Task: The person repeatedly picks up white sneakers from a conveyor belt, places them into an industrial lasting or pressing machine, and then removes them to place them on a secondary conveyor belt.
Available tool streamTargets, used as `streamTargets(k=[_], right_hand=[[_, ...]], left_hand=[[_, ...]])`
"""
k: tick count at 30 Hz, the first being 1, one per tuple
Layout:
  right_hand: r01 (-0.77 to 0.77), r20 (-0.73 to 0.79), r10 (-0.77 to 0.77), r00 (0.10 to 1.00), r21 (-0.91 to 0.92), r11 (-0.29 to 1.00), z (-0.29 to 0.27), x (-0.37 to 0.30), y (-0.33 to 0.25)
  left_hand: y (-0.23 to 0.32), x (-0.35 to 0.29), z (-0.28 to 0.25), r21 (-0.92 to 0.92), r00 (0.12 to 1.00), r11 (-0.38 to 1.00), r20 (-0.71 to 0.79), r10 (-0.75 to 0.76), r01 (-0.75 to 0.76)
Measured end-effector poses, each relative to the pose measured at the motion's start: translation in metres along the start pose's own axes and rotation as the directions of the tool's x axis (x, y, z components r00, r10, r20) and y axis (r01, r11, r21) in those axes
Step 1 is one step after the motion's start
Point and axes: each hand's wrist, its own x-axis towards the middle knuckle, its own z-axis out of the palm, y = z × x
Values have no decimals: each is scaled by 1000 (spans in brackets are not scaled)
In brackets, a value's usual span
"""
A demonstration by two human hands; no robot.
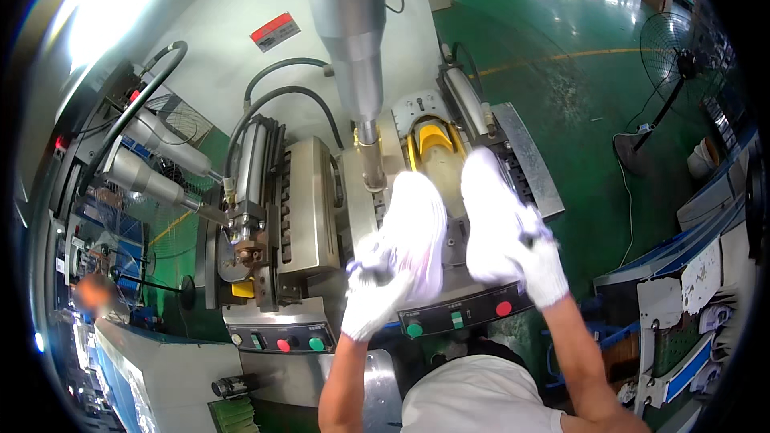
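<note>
Both my hands wear white knit gloves and each grips a white sneaker in front of a press machine. My left hand (pixel 375 293) is closed round one sneaker (pixel 417 220), its pale sole turned up toward me. A second sneaker (pixel 489 208), also sole up, is in my right hand (pixel 536 263), fingers wrapped round its upper. Between and beyond the shoes lies the machine's shoe-shaped bed (pixel 440 172) with a yellow pad (pixel 435 137) at its far end. A steel press rod (pixel 370 156) hangs beside the left sneaker. The shoes hide part of the bed.
Control panels with green and red buttons (pixel 503 308) run along the machine's near edge. A second metal pressing station (pixel 309 204) with cylinders and hoses stands left. A floor fan (pixel 683 64) stands at right on green floor. A rack (pixel 682 337) holding shoes is at lower right.
</note>
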Motion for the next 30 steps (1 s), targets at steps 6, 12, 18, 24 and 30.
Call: streamTargets(k=[6, 12, 18, 24, 30], right_hand=[[-193, 284, 268, 921, -266, 944, 152, 187, 37], [-113, 152, 253, 955, -603, 790, 213, 191, 100], [-74, 157, 207, 966, -596, 799, 180, 215, 109], [165, 195, -164, 967, 14, 986, 140, 36, -41], [174, 100, -175, 980, 14, 985, 38, -91, -16]], left_hand=[[-22, -214, -73, 159, 894, 880, -36, -447, 447], [-148, -439, -90, 246, 479, 411, -454, -752, 878], [-266, -455, -68, 15, 245, 347, -736, -631, 938], [-396, -538, -56, 7, 116, 188, -809, -577, 982], [-281, -475, -41, -55, 251, 395, -690, -679, 917]])
